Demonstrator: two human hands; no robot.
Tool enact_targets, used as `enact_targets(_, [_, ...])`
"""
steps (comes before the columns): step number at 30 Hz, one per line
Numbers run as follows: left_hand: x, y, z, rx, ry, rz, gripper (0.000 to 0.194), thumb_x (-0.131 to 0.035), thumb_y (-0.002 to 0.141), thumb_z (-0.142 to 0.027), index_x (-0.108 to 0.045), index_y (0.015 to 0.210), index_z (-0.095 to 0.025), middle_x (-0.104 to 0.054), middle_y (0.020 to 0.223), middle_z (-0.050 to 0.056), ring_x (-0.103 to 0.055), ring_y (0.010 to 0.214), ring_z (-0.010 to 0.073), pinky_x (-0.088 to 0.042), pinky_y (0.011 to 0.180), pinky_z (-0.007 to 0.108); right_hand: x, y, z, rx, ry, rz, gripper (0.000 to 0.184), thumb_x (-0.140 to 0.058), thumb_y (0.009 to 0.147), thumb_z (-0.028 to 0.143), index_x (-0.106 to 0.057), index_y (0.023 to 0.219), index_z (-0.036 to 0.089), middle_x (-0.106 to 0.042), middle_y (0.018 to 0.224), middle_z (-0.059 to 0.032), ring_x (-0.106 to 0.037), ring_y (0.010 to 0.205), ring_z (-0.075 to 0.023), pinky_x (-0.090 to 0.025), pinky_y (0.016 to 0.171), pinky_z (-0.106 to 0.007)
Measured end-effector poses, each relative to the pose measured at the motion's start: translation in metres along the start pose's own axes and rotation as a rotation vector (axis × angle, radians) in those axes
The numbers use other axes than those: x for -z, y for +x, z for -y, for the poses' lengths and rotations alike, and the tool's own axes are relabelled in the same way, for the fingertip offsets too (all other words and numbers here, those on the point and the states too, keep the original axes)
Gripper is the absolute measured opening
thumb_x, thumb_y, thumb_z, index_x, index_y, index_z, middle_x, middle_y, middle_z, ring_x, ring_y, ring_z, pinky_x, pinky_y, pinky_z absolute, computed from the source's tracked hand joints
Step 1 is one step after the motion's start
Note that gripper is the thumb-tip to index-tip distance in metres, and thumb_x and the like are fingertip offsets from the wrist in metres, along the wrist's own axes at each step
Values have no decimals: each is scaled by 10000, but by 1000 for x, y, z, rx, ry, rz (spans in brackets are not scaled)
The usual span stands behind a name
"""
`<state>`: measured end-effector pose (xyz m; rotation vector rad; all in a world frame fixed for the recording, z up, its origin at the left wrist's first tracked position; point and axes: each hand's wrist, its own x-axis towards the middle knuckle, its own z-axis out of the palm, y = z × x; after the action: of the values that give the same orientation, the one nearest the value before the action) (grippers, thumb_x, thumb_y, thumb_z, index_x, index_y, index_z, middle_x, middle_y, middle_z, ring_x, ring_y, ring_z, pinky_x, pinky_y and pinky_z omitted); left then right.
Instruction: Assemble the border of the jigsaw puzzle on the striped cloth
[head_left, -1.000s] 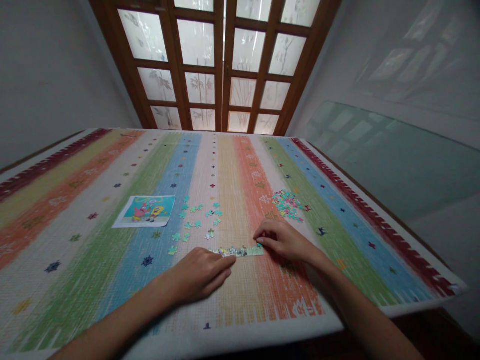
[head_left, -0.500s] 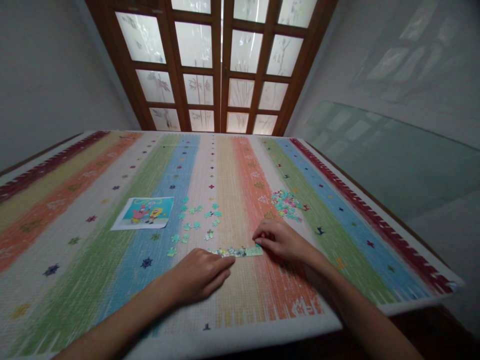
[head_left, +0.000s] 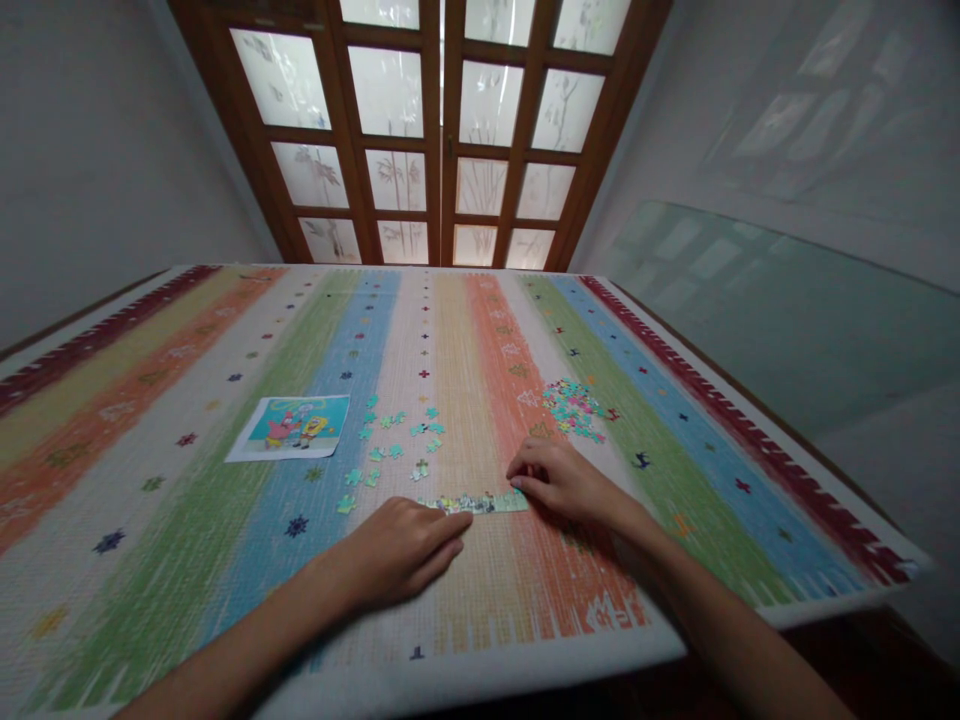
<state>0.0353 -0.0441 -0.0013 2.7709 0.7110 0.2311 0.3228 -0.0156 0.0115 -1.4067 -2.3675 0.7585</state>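
A narrow strip of joined jigsaw pieces lies near the table's front edge. My left hand rests at its left end, fingers stretched out, with one fingertip against the strip's lower edge. At the opposite end, my right hand is closed in a pinch on a small teal puzzle piece, mostly hidden by the fingers, at the strip's upper right corner. Beyond the left hand, several loose teal pieces are spread out. A mixed heap of puzzle pieces lies past the right hand.
A printed cartoon picture lies flat to the left of the loose pieces. The striped tablecloth covers the table. Wooden doors with glass panes stand behind it, and a pale glass panel leans along the right wall.
Both hands keep almost the same pose at the strip. The whole view has shifted very slightly.
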Motion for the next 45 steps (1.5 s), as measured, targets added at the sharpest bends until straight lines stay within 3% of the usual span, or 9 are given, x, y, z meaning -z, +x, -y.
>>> enact_targets(8, [1, 0, 0, -6, 27, 11, 253, -383, 1066, -260, -586, 1206, -203, -729, 838, 29, -694, 699, 200, -480, 613, 322, 5, -2, -5, 50, 28, 40, 10, -716, 921, 181, -723, 929, 180, -694, 859, -51, -612, 782, -176, -450, 719, -300])
enact_targets(15, [6, -4, 4, -63, -29, -101, 299, -354, 1086, -267, -579, 1268, -194, -720, 772, 24, -664, 621, 170, -467, 578, 295, 2, -2, -9, -9, 106, 75, 30, -710, 924, 184, -701, 950, 174, -652, 822, -22, -568, 703, -141, -428, 661, -269])
enact_targets(21, [27, -12, 34, 61, -6, -328, 340, -392, 1080, -299, -611, 1313, -184, -765, 933, 89, -700, 753, 190, -549, 695, 329, 4, -3, -4, -1, 74, 73, 44, -702, 922, 157, -692, 955, 184, -657, 836, -24, -579, 723, -144, -440, 673, -271])
enact_targets(27, [44, -19, 59, 296, 231, -561, 292, -470, 1028, -285, -694, 1188, -186, -709, 1030, 113, -651, 984, 276, -516, 871, 440, 5, -4, 0, -10, 68, 77, 66, -694, 919, 154, -677, 950, 209, -671, 840, -26, -591, 725, -149, -458, 671, -274])
enact_targets(32, [44, -22, 66, 383, 322, -608, 273, -481, 1020, -280, -678, 1194, -205, -683, 1090, 110, -621, 1035, 296, -485, 899, 458, 6, -3, 2, -12, 64, 81, 80, -688, 906, 137, -668, 946, 203, -661, 823, -22, -586, 717, -149, -450, 663, -272])
enact_targets(40, [42, -19, 61, 364, 369, -624, 286, -472, 1004, -222, -652, 1225, -191, -640, 1231, 150, -591, 1120, 323, -480, 926, 488, 7, -3, 6, -21, 69, 89, 104, -675, 880, 117, -655, 936, 202, -651, 811, -20, -578, 713, -149, -440, 653, -269])
enact_targets(45, [48, -21, 60, 452, 373, -648, 325, -499, 941, -144, -670, 1205, -225, -639, 1274, 140, -583, 1148, 339, -465, 948, 526, 6, -3, 4, -19, 74, 90, 109, -669, 872, 118, -655, 940, 201, -645, 811, -16, -570, 706, -147, -434, 643, -266])
